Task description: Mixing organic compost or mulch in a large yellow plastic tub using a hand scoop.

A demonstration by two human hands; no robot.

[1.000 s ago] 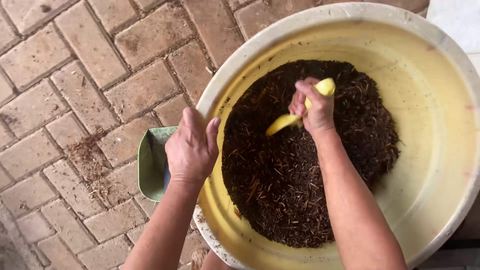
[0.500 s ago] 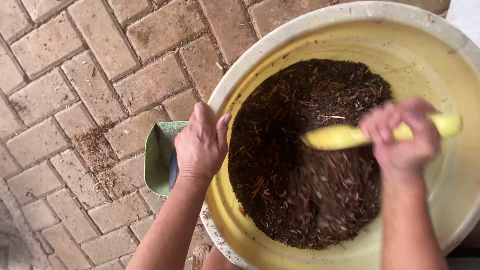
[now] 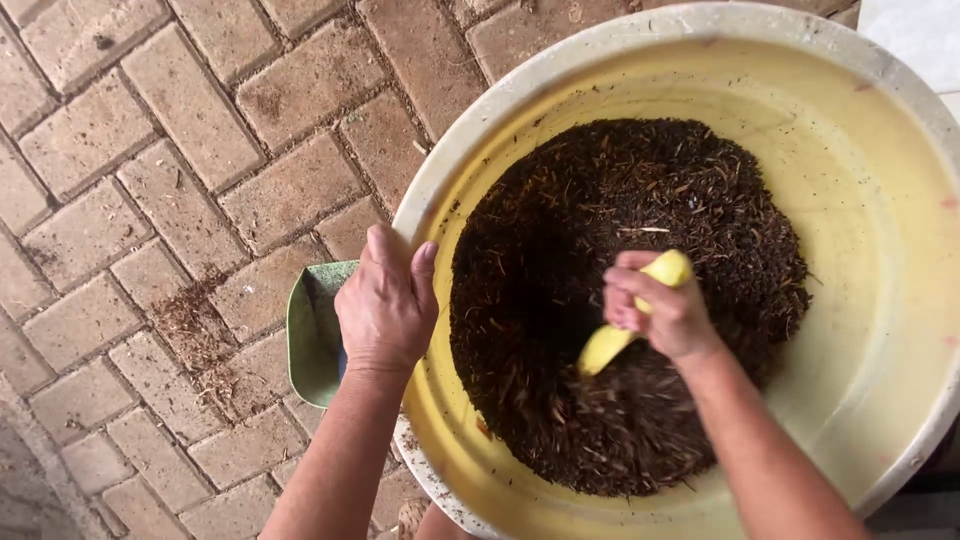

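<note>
The right hand is clenching a yellow trowel handle, its blade sinking out of sight in dark, fibrous potting mix heaped in a wide, smooth yellow plastic basin. The left hand is gripping the basin's pale rim, partly covering a green dustpan lying on the rough brick paving, beside scattered mix crumbs.

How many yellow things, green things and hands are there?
Yellow things: 2, the big basin and the scoop
Green things: 1, the small pot
Hands: 2, left hand and right hand
Total: 5
</note>
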